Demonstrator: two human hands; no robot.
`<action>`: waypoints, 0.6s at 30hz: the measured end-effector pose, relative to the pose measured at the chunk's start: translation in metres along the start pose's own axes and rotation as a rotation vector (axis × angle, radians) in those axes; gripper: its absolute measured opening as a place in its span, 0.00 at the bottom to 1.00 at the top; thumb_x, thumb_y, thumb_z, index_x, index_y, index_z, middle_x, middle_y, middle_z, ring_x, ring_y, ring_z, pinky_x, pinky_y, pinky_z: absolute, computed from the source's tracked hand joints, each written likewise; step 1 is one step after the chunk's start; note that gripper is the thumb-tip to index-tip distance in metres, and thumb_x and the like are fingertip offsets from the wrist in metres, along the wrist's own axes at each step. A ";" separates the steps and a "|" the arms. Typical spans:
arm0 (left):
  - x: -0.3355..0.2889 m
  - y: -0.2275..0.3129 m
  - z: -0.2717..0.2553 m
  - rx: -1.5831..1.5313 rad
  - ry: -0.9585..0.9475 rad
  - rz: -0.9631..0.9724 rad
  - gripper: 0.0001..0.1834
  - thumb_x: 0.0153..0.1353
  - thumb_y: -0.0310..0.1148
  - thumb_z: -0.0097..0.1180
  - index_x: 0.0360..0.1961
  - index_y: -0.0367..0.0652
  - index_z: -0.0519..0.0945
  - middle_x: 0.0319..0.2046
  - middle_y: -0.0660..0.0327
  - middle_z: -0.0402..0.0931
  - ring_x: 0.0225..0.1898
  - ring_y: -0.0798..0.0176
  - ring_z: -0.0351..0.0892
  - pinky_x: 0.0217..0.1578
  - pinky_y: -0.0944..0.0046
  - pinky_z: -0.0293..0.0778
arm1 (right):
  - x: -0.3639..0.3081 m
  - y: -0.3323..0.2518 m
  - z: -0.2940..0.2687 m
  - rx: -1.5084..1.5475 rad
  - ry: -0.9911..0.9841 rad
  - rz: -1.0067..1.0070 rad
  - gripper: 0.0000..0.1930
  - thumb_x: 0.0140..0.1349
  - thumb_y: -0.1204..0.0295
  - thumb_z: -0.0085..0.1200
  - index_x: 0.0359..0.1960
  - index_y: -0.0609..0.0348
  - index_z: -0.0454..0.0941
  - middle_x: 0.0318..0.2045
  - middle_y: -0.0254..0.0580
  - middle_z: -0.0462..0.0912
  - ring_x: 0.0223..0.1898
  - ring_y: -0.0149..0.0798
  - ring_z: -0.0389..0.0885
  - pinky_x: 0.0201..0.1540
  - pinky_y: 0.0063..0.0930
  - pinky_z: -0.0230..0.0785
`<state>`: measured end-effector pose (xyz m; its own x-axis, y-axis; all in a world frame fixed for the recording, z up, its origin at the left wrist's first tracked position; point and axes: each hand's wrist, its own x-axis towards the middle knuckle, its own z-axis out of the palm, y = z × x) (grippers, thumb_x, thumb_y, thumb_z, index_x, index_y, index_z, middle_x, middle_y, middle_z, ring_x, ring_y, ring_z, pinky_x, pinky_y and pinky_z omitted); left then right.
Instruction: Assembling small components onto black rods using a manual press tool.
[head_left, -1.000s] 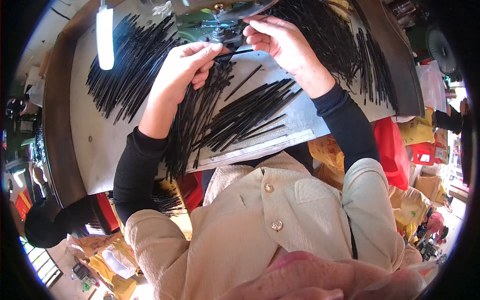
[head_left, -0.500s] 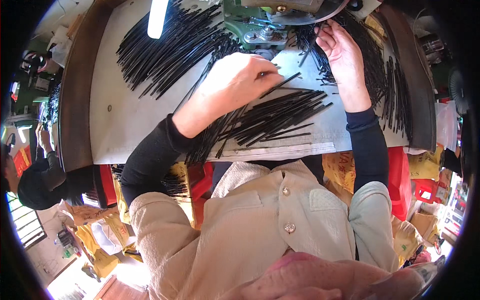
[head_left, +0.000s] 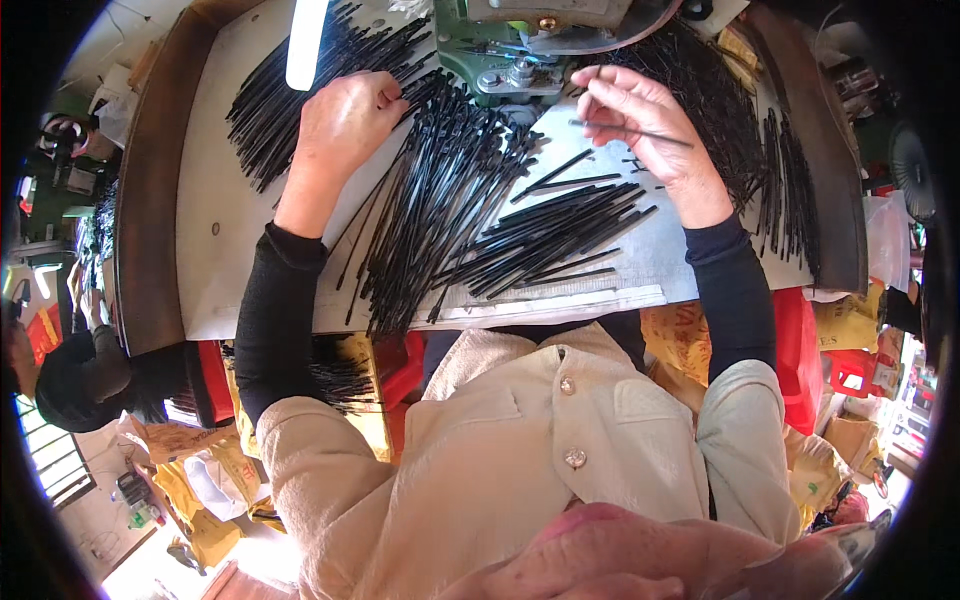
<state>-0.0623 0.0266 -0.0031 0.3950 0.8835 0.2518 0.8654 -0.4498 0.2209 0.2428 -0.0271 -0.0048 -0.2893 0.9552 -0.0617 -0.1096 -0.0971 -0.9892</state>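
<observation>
My left hand [head_left: 345, 125] is closed at the right edge of a large pile of thin black rods [head_left: 275, 125]. Its fingertips are curled in among the rods, and what they pinch is hidden. Right of the green machine's base, my right hand [head_left: 650, 125] is raised with bent fingers around a thin dark rod [head_left: 640, 132], slightly blurred, that lies across the palm. Between my arms, a second bundle of black rods [head_left: 420, 210] slants down to the table's front edge. Beside it lies a smaller heap of black rods [head_left: 565, 235].
A green machine [head_left: 480, 75] with a round disc stands at the table's far middle. More black rods [head_left: 785, 200] lie at the right. Raised brown edges [head_left: 150, 200] border the white table [head_left: 235, 270]. Far left, another person [head_left: 85, 375] sits working.
My left hand has moved left and away from the small heap to the large upper-left pile. My right hand has shifted slightly left and down, and a rod now shows across its palm.
</observation>
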 end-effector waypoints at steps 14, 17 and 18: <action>0.009 0.043 0.005 -1.094 -0.351 -0.167 0.16 0.60 0.41 0.54 0.39 0.38 0.80 0.25 0.65 0.77 0.22 0.75 0.71 0.20 0.78 0.61 | 0.003 -0.002 0.036 -0.268 -0.140 0.048 0.12 0.65 0.70 0.44 0.44 0.64 0.75 0.23 0.39 0.76 0.17 0.29 0.78 0.19 0.18 0.71; 0.010 0.049 0.009 -1.160 -0.379 -0.180 0.15 0.60 0.41 0.54 0.39 0.38 0.79 0.24 0.65 0.76 0.22 0.75 0.71 0.20 0.78 0.61 | 0.004 -0.002 0.035 -0.264 -0.138 0.055 0.12 0.65 0.70 0.45 0.44 0.65 0.74 0.22 0.40 0.76 0.18 0.29 0.78 0.19 0.19 0.72; 0.010 0.050 0.010 -1.158 -0.370 -0.173 0.16 0.61 0.41 0.53 0.39 0.38 0.79 0.24 0.65 0.76 0.22 0.75 0.71 0.21 0.78 0.61 | 0.004 -0.001 0.034 -0.266 -0.138 0.036 0.12 0.65 0.70 0.45 0.44 0.65 0.74 0.22 0.40 0.76 0.17 0.29 0.78 0.18 0.19 0.71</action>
<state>-0.0117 0.0142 0.0014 0.5291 0.8421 -0.1050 0.2049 -0.0067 0.9788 0.2093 -0.0324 0.0005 -0.4170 0.9037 -0.0970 0.1513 -0.0362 -0.9878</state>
